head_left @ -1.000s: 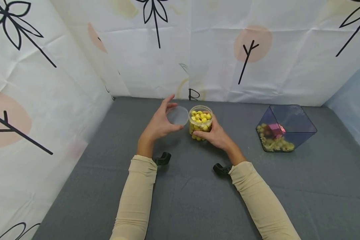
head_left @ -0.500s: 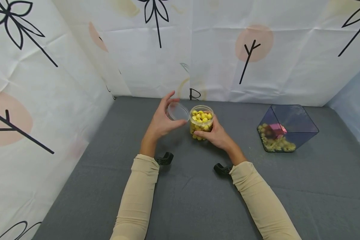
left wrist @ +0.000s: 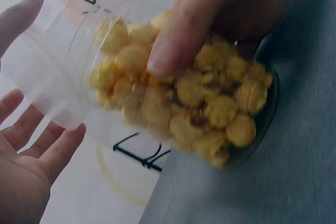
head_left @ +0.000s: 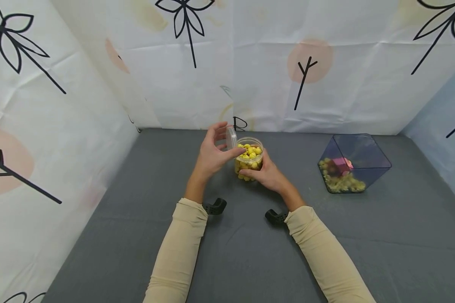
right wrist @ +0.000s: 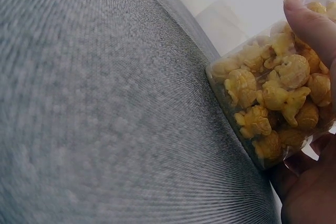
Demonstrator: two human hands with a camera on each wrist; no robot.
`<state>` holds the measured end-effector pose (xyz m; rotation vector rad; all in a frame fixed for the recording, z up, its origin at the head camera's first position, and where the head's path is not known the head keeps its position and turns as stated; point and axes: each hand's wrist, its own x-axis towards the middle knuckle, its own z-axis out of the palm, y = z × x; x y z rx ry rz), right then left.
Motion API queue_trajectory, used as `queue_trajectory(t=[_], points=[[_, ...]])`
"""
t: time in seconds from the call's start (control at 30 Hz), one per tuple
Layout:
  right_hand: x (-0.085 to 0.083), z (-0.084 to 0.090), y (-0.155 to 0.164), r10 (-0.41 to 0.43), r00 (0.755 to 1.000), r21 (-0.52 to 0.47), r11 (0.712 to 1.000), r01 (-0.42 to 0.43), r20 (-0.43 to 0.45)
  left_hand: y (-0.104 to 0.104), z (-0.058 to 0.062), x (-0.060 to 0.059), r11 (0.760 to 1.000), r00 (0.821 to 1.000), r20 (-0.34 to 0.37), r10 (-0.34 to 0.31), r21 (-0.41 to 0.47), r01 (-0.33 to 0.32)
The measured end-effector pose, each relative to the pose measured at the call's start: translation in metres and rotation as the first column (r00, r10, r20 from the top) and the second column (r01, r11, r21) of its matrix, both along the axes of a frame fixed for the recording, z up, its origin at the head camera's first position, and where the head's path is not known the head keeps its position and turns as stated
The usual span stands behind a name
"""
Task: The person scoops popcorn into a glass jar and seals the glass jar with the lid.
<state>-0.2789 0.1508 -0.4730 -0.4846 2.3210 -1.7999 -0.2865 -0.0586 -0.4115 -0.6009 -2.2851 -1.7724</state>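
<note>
- Head view shows the left hand [head_left: 212, 153] raised beside the jar's mouth, pinching a clear round lid [head_left: 231, 137] between thumb and fingertips; the lid stands on edge, tilted up at the left rim of the jar.
- The right hand [head_left: 265, 172] wraps the clear jar [head_left: 249, 158] from the near right side, fingers curled round its wall, thumb across the front. The jar stands on the table near the middle, full of yellow popcorn [head_left: 249, 150].
- Both forearms wear beige sleeves [head_left: 182, 248], each with a black wrist mount below the cuff.
- The table [head_left: 136, 235] is covered in grey cloth; white sheets printed with black leaf lines and peach circles [head_left: 310, 61] close it in at the back and left.
- A tinted clear cube container [head_left: 352, 162] sits tilted, well apart to the right, with pale popcorn and something pink inside.
- Left wrist view is blurred: the lid shows as a pale smear beside the open palm [left wrist: 26, 177], and a right finger [left wrist: 184, 30] lies on the jar.
- Right wrist view cuts the jar off at the right edge; whether its base lies flat on the cloth is hard to tell.
</note>
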Motion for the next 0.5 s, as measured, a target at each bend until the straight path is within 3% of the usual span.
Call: queue_trajectory(t=[0.27, 0.5], points=[[0.001, -0.002, 0.0, 0.011, 1.0, -0.001, 1.0, -0.011, -0.015, 0.017, 0.009, -0.001, 0.982, 0.999, 0.004, 0.034, -0.186, -0.033], [0.001, -0.003, -0.001, 0.015, 0.998, -0.012, 1.0, -0.016, -0.056, 0.025, 0.013, -0.003, 0.975, 1.0, -0.008, 0.021, -0.222, -0.022]])
